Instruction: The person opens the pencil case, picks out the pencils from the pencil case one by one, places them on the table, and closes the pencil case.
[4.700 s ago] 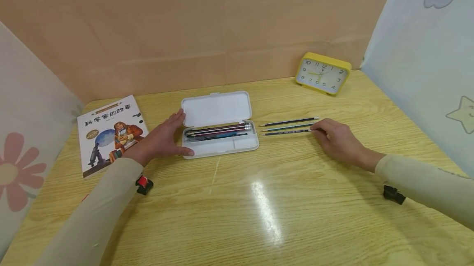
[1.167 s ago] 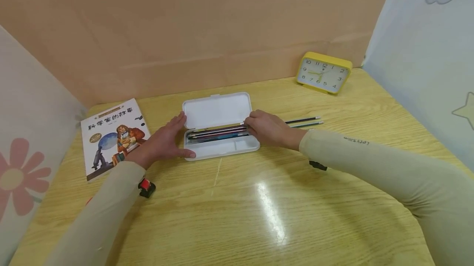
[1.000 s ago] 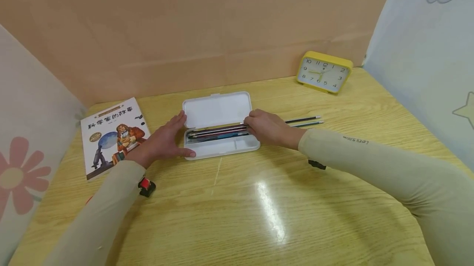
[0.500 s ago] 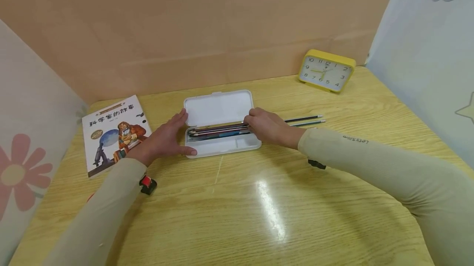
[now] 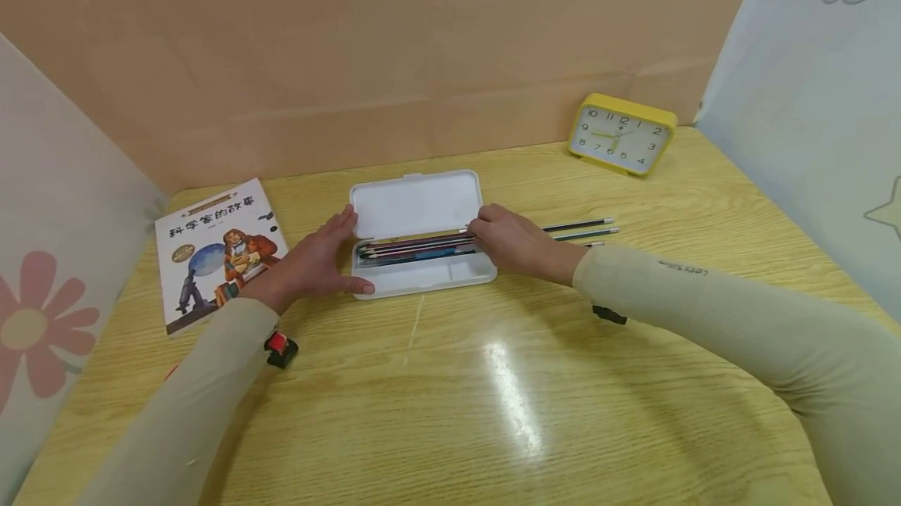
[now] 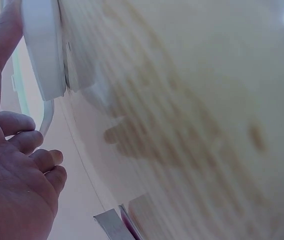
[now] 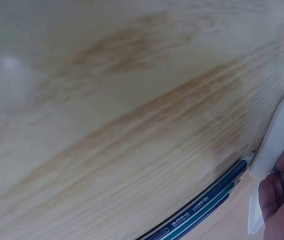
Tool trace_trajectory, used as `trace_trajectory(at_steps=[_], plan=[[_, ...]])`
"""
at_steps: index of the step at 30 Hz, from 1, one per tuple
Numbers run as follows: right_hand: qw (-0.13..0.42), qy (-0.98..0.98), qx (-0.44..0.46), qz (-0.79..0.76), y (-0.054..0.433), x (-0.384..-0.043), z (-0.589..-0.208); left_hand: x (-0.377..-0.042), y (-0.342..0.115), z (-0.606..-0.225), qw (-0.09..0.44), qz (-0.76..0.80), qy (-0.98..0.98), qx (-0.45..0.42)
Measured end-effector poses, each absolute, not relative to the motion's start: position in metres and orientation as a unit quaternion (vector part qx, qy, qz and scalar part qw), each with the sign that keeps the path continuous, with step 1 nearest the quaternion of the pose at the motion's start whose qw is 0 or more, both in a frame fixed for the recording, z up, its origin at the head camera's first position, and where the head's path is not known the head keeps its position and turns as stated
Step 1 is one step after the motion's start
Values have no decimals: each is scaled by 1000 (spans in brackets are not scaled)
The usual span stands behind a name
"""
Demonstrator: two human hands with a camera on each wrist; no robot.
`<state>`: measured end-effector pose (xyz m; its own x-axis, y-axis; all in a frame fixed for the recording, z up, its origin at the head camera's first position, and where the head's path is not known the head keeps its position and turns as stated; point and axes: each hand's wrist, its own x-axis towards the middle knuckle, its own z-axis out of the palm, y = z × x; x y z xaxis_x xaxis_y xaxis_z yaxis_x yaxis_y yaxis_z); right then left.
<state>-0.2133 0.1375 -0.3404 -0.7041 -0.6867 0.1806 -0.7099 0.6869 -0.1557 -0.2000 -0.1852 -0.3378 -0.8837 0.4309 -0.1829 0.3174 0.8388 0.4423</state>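
A white pencil case lies with its lid folded back. Several pencils, dark and striped, lie in its back part. My left hand rests at its left end, fingers spread, thumb on the front edge, fingertips by the lid's corner. In the left wrist view the thumb touches the case. At the case's right end my right hand pinches the end of a pencil; the fingers hide how many it holds. Three pencils lie on the table just right of the case, partly behind that hand.
A book with an illustrated cover lies left of the case, partly under the left forearm. Toward the back right stands a yellow clock. Walls enclose the wooden table at the back and both sides.
My right hand has moved left, from the loose pencils on the table to the pencils' ends in the case. The loose pencils still lie there. My left hand has stayed at the case.
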Motion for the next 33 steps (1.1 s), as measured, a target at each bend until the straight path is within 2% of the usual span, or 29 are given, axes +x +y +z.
trace_trajectory(at_steps=[5, 13, 33], plan=[[64, -911, 388, 121, 143, -211, -340, -201, -185, -337, 139, 203, 949, 199], [125, -886, 422, 143, 156, -205, -344, -201, -185, -337, 140, 206, 947, 204], [144, -885, 401, 188, 205, -168, -346, -200, -186, -338, 134, 214, 945, 208]])
